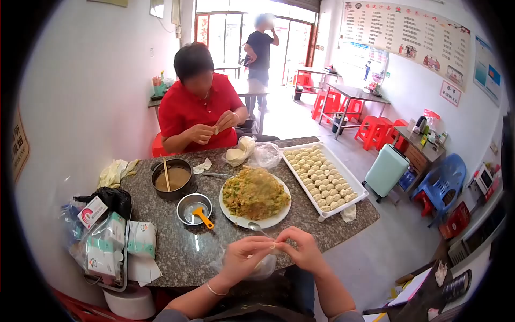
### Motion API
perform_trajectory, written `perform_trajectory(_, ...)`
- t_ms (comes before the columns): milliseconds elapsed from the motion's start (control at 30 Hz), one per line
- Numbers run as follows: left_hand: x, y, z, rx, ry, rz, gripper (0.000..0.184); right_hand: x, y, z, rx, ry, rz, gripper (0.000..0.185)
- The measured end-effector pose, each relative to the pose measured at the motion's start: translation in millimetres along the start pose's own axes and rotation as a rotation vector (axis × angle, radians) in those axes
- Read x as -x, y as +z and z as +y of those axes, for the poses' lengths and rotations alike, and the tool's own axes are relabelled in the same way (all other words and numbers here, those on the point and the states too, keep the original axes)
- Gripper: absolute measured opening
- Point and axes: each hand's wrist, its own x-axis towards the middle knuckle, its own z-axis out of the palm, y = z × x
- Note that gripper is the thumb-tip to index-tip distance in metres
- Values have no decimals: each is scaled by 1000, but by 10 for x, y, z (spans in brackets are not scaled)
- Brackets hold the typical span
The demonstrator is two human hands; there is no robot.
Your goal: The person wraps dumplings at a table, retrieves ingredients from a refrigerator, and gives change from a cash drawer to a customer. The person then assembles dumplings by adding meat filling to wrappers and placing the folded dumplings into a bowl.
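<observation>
**Both Hands Pinching One Small Dough Piece** (275,247)

The pale dough piece is sitting at the fingertips, midway between the left hand (240,260) and the right hand (299,248), above the near edge of the counter (177,252). The fingers of both hands are pressing together on it and mostly hiding it, so its long axis is not showing. Neither hand is lying clearly nearer.

Below the hands, a clear plastic bag (263,269) is resting. Just beyond them, a spoon (256,227) is lying by the plate (230,214), which is bearing heaped chopped filling (255,193). Forward and to the right, the white tray (346,207) is holding rows of dumplings (316,177); the right hand is lying nearer it. Opposite, a person in red (201,115) is pinching something pale with both hands.
</observation>
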Motion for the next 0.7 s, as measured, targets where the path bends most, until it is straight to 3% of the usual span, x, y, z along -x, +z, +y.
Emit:
perform_trajectory(100,-26,-25,187,-95,-12,-75,19,82,103,-63,35,-7,102,7)
perform_trajectory(167,-48,120,245,-100,-204,-23,18,179,59,-56,105,-38,220,7)
perform_trajectory(200,-60,190,238,-90,-204,-40,18,224,17,-84,116,-30,235,7)
perform_trajectory(367,-57,436,253,165,-245,0,19,429,-117,-123,217,-120,329,10)
perform_trajectory(500,43,588,127,160,-198,22,16,568,-317,-34,192,-80,291,9)
perform_trajectory(567,114,685,107,158,-88,2,15,565,-453,-69,85,-22,145,9)
perform_trajectory(700,205,880,51,-59,-33,119,11,573,-526,92,106,-133,95,8)
